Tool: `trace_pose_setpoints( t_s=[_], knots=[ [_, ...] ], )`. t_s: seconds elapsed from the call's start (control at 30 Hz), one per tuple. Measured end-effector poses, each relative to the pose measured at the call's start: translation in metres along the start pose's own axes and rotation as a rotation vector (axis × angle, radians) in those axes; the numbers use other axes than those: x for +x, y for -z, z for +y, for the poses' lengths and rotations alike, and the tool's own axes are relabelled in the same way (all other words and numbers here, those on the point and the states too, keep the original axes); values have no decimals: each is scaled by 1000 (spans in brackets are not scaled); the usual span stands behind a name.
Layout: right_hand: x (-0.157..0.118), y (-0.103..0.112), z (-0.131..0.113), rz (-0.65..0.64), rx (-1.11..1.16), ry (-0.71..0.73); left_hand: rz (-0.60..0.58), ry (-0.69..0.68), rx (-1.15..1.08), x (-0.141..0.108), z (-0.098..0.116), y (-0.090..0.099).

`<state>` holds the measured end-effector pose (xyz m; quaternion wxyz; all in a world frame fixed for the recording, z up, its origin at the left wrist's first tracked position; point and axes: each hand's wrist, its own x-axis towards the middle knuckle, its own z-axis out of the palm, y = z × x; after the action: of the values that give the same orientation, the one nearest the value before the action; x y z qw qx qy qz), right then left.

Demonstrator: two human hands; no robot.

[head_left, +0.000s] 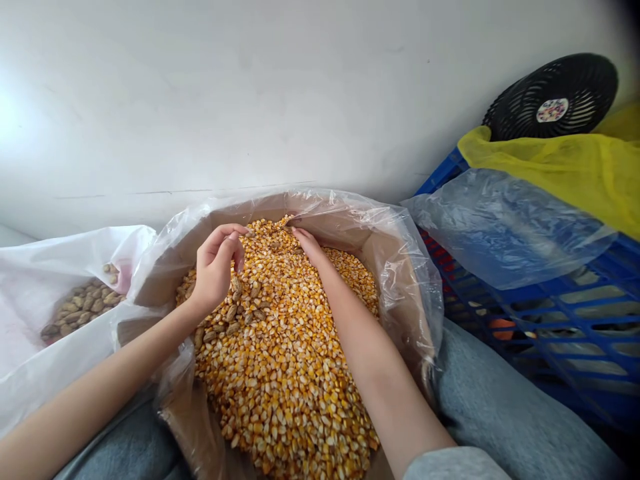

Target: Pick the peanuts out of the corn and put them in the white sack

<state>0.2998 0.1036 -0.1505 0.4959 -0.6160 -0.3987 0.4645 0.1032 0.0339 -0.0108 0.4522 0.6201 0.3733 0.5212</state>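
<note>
Loose yellow corn kernels point(290, 360) fill a sack lined with clear plastic point(405, 267) between my knees. Several unshelled peanuts point(233, 312) lie on the corn at its left side, just below my left hand point(217, 263). That hand is raised over the kernels with its fingers curled in; whatever is at the fingertips is too small to make out. My right hand point(307, 245) reaches to the far side of the sack, its fingers stretched out and touching the corn. Part of those fingers is hidden, and a few peanuts lie near them.
On the left, a white bag point(100, 243) holds more unshelled peanuts point(85, 307). A blue plastic crate point(560, 320) stands on the right, with clear plastic, yellow mesh cloth point(560, 160) and a black slotted basket point(555, 97) on top. A white wall point(300, 100) rises behind the sack.
</note>
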Motion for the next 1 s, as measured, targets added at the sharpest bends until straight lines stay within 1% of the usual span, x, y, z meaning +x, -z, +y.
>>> trace_pose_setpoints(
  t_s=[0.07, 0.17, 0.33, 0.43, 0.57, 0.7, 0.8, 1.0],
  knots=[
    [1, -6, -4, 56, 89, -35, -2, -4, 8, 0, -1, 0],
    [2, -12, -7, 113, 159, -114, -7, -6, 19, 0, -2, -1],
    [2, -12, -6, 96, 213, -82, -20, 3, 26, -1, -4, -2],
    [3, -12, -5, 57, 207, -89, -26, 11, 21, -1, -5, -2],
    [1, -12, -8, -40, 231, -17, -34, 10, -5, -1, -4, -2],
    [-4, -15, -16, -100, 221, -66, -43, 16, -13, 0, -4, -2],
    [-7, -19, -22, -162, 212, -50, -48, 8, -9, 0, -5, -2],
    [-15, -33, -39, -251, 245, -86, -16, -11, 7, 1, -5, -1]
  ],
)
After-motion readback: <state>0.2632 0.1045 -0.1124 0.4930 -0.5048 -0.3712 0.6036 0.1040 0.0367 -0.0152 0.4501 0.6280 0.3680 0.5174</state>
